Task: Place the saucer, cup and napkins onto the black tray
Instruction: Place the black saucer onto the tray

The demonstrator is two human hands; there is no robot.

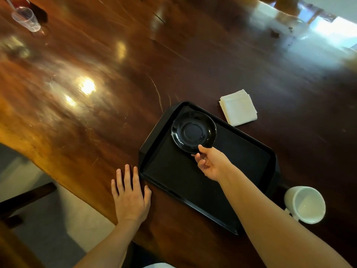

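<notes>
The black saucer (193, 131) is over the far left part of the black tray (173, 176). My right hand (211, 163) pinches its near rim between thumb and fingers. Whether the saucer rests on the tray or hovers just above it, I cannot tell. My left hand (131, 196) lies flat on the table, fingers spread, touching the tray's left corner. A folded stack of white napkins (239, 107) lies on the table just beyond the tray's far edge. The white cup (306, 205) stands on the table off the tray's right end, its handle toward me.
The wooden table (96, 113) is glossy with bright reflections. A clear plastic cup (26, 19) stands at the far left corner. The table's near left edge runs diagonally, with floor and a dark chair part (25, 196) below it.
</notes>
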